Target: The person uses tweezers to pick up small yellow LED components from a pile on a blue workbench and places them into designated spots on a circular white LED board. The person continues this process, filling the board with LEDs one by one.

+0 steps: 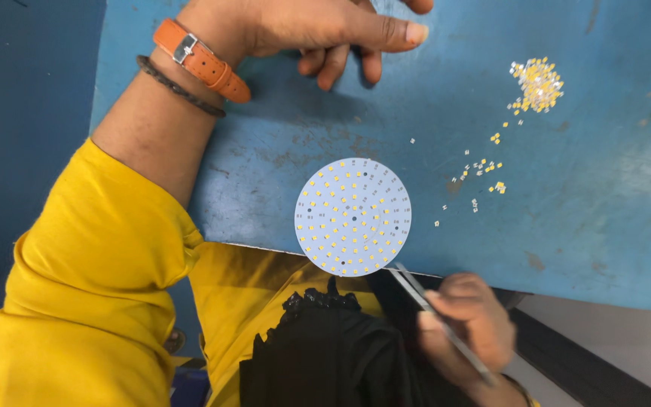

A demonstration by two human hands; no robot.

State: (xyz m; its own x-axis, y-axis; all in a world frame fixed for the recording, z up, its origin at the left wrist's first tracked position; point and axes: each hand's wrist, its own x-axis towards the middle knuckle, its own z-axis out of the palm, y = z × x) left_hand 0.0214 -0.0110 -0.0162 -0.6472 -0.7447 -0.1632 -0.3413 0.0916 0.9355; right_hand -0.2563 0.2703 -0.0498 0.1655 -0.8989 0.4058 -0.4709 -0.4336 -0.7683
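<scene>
While the right hand pinches tweezers just off the tabletop edge, tips near the round board, chip placing looks mid-way: a few board spots seem bare. Left hand rests loosely spread above. Next move likely needs a chip from the loose pile.

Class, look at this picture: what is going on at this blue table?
A person in yellow sleeves sits at a blue table. The right hand holds metal tweezers, tips near the edge of a round white circuit board dotted with small yellow chips, a few spots looking unfilled. The left hand, with an orange watch strap, rests on the table. Loose chips lie heaped and scattered to the right.
</scene>
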